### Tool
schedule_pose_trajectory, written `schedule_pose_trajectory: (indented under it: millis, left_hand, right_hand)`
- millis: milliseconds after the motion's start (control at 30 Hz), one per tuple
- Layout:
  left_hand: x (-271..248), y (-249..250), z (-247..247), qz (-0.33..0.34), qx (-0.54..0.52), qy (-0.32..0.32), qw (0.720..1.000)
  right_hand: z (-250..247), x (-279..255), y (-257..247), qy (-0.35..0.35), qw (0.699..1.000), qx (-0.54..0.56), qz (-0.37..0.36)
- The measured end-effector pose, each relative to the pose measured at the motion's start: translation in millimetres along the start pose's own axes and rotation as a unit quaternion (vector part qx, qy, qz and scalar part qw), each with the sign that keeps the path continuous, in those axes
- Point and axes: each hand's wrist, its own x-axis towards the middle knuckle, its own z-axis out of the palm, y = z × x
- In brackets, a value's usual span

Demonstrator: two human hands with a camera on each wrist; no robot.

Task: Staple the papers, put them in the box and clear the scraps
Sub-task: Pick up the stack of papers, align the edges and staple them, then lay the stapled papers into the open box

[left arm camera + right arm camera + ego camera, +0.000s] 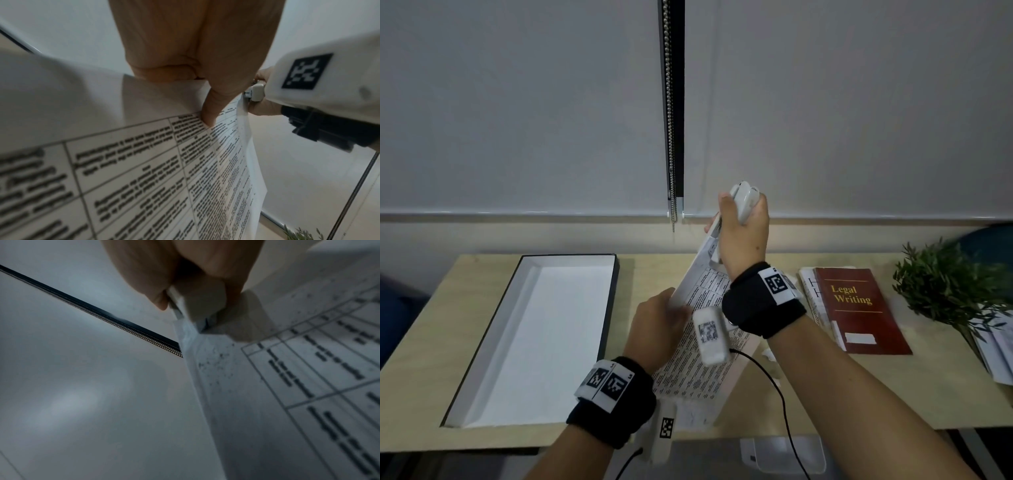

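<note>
Stapler (743, 202) at top corner of papers (698, 346).
Right hand (744, 236) clamps stapler; left hand (657, 329) pinches papers' left edge, below stapler.

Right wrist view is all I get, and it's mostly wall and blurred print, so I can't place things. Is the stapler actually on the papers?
Observer: Yes. The right hand grips the stapler at the papers' raised top corner.
Operator: Who steadies the sheets?
Observer: The left hand pinches their left edge, thumb on the print.
Operator: Is the box ready?
Observer: The box lies open on the desk, left of the hands, nothing in it.
</note>
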Motion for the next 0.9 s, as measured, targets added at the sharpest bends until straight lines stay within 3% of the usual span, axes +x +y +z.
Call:
schedule_pose_trajectory:
  millis: [233, 433, 600, 667, 767, 900]
  left_hand:
    - [-6.0, -8.7, 3.9, 0.008, 0.043, 0.011, 0.999]
    - [-8.1, -20.3, 2.0, -0.015, 0.055, 0.007, 0.998]
    - [-9.4, -45.1, -9.7, -0.101, 0.048, 0.013, 0.994]
    - [-12.4, -59.9, -17.1, -0.128, 0.041, 0.025, 0.991]
    - [-14.6, -82.4, -25.2, -0.137, 0.012, 0.035, 0.99]
    - [-20.6, -93.2, -33.4, -0.16, -0.05, 0.032, 0.985]
  right_hand:
    - [9.5, 1.2, 12.5, 0.029, 1.0, -0.005, -0.005]
    - [-3.1, 16.0, 33.2, -0.045, 0.996, 0.012, 0.07]
    - [-49.6, 71.4, 71.8, 0.059, 0.982, -0.056, 0.169]
    - [-73.3, 86.8, 98.4, 0.061, 0.961, -0.191, 0.191]
    - [-107.4, 105.5, 159.2, 0.0, 0.887, -0.402, 0.227]
    - [-130.9, 118.9, 224.5, -0.083, 0.802, -0.546, 0.227]
